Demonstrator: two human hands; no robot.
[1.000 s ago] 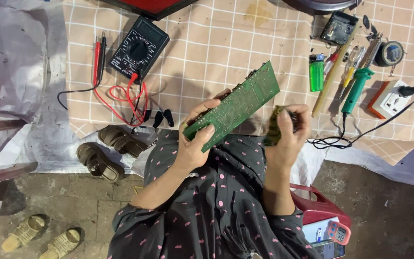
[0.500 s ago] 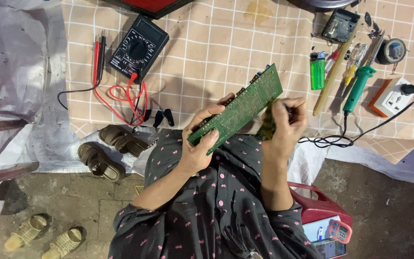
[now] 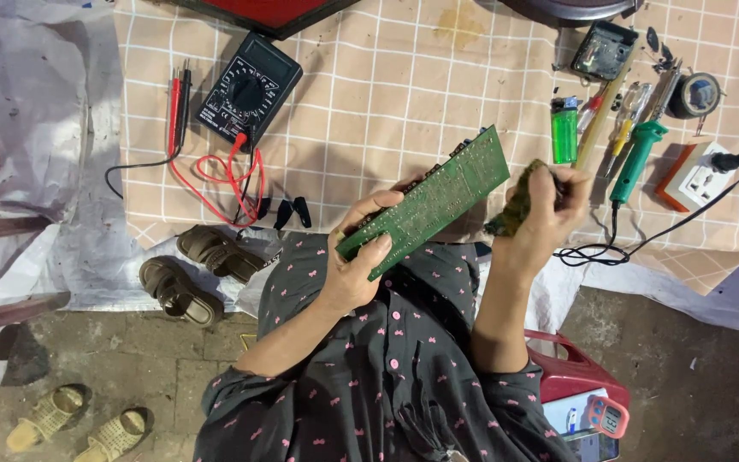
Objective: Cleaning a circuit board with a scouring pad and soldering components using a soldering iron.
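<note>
At centre frame the left hand [image 3: 354,265] grips the lower end of a long green circuit board [image 3: 425,204], fingers wrapped round its edge, board tilted up toward the right above the lap. Just right of it, the right hand [image 3: 545,214] has its fingers closed on a small dark-green pad [image 3: 517,198], partly hidden by the fingers and hard to identify. On the checked bench cloth [image 3: 387,85], a black multimeter [image 3: 248,89] sits upper left; a green lighter [image 3: 564,130] and a white-and-orange socket block [image 3: 693,175] lie at right. A red stool [image 3: 575,376] at lower right is partly covered, and a red-rimmed item [image 3: 267,13] is cut off at top.
</note>
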